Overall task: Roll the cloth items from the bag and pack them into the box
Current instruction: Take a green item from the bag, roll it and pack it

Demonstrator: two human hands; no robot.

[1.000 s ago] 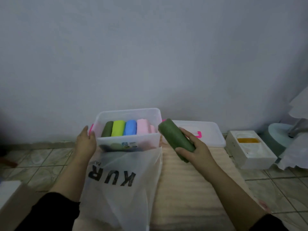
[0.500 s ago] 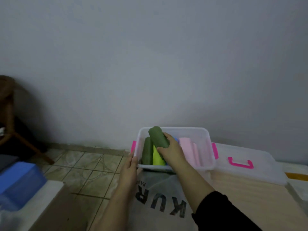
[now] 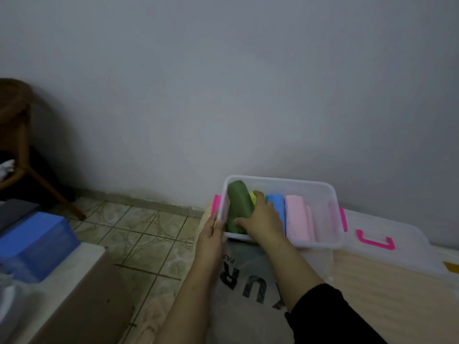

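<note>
**Green roll going into the box, left end**

Head view only. Clear plastic box point(image 3: 320, 192) with pink side clips sits on the floor against the grey wall point(image 3: 223, 83). Right hand point(image 3: 263, 219) is inside the box, fingers curled round the side of a dark green roll point(image 3: 238, 207), thumb on its near end; the roll lies at the far-left end of the box, tilted up against the left wall. Just right of it a sliver of a yellow-green roll point(image 3: 253, 196), mostly hidden by the hand. Next a blue roll point(image 3: 277, 202), then a pink roll point(image 3: 296, 217); the right part of the box shows a fainter pink shape, can't tell what. Left hand point(image 3: 211, 234) is on the box's near-left corner, thumb over the rim, fingers on the outside, gripping it.

White plastic bag point(image 3: 248, 289) with dark letters lies right in front of the box, under both forearms. Box lid point(image 3: 387, 247) with a pink handle lies flat to the right, touching the box. Tan mat point(image 3: 387, 301) under the bag and lid. Tiled floor point(image 3: 139, 234) to the left, blue block point(image 3: 34, 242) at left edge, wooden chair point(image 3: 22, 145) far left by the wall.
</note>
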